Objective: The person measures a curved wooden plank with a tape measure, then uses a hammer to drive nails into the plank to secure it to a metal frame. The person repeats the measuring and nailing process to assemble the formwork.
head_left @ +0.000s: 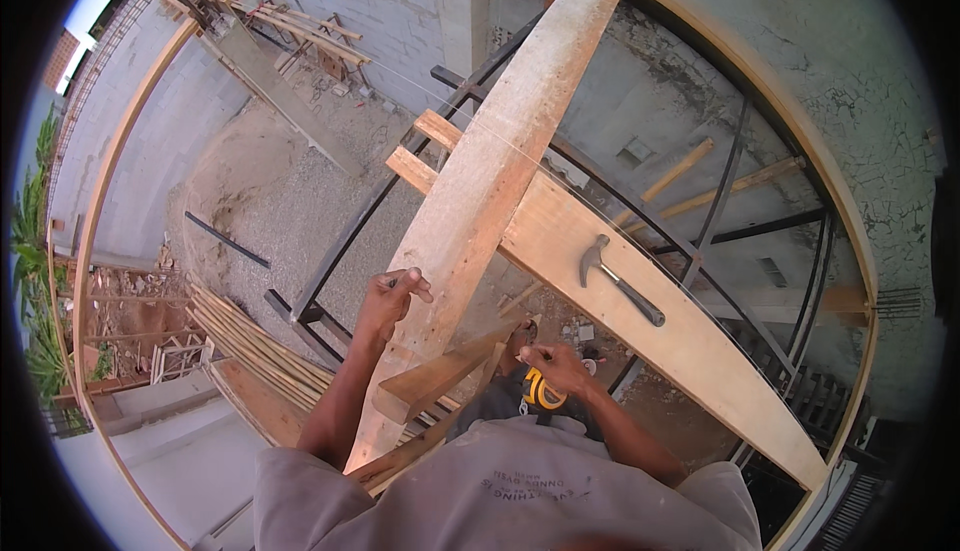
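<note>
My left hand (390,303) is closed over the long plank (490,151), its fingers curled around something small and dark that I cannot make out. Close to my waist, my right hand (560,366) is drawn in with thumb and fingers together; whatever it may hold is too small to name. A yellow tape measure (543,389) hangs just below that hand, against my shirt. On the wide pale board (690,341) to the right lies a claw hammer (620,281), head toward the plank and dark handle toward me. Both boards meet near the middle.
Dark metal framing (350,231) runs beneath the boards, high above a gravel pile (300,201). A wooden beam (440,376) juts up between my arms. A thin string crosses above the plank. Bamboo poles (250,346) lie at lower left, and a grey wall (850,101) rises at right.
</note>
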### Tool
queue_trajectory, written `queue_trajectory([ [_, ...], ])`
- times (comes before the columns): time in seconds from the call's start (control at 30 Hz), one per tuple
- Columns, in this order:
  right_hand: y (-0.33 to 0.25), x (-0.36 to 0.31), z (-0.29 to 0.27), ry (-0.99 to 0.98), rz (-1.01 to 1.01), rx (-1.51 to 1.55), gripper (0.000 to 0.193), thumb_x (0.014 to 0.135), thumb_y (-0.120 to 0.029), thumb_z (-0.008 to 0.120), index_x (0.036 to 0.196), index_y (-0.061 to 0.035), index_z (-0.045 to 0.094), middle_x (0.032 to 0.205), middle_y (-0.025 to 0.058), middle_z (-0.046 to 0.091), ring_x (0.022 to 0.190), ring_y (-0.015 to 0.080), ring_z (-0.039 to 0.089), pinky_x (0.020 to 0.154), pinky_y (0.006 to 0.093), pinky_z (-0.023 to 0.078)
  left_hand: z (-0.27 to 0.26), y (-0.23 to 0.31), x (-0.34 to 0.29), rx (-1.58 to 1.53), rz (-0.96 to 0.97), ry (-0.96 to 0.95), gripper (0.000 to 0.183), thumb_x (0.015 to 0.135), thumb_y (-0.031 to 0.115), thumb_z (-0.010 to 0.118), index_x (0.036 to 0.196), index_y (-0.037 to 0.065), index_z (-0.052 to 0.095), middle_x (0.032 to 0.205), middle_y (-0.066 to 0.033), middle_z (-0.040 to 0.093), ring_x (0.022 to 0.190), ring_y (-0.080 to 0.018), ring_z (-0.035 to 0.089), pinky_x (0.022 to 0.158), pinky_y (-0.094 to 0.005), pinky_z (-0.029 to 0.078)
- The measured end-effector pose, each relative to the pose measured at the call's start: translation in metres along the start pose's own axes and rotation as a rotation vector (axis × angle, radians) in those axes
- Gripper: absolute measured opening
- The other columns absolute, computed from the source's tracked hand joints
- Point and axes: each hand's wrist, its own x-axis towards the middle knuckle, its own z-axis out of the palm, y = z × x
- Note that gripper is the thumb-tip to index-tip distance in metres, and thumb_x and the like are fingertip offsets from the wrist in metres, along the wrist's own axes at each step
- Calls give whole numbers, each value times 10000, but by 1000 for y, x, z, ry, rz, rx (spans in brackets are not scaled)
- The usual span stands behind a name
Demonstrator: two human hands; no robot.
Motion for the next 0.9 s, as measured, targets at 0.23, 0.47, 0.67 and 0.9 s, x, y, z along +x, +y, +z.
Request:
queue_trajectory([
  [0.23,-14,23,-9,146,84,52,678,987,-589,394,1028,21,686,947,132,658,863,184,610,749,331,504,-11,-22,-29,-151,-136,432,423,936,454,619,871,39,675,545,65,396,415,-24,255,384,-228,171],
  [0.47,-48,66,1,53,285,639,603,965,-610,411,1013,-33,580,796,71,612,626,163,622,593,301,551,-22,-24,-124,-158,-67,627,447,935,481,595,903,41,665,651,69,428,477,-23,292,432,-213,188],
  [0.67,-81,84,11,-378,247,935,178,932,-223,584,1031,-76,562,930,76,635,813,182,657,729,338,569,26,-17,-156,146,169,792,305,888,312,710,838,18,648,617,60,417,551,-51,360,499,-228,288],
  [0.9,-102,137,80,-359,199,603,454,976,-487,514,1099,-55,578,943,66,642,862,183,646,765,344,556,55,-28,-141,-42,291,1128,158,861,109,718,778,4,634,639,-12,497,574,-77,409,513,-268,342],
])
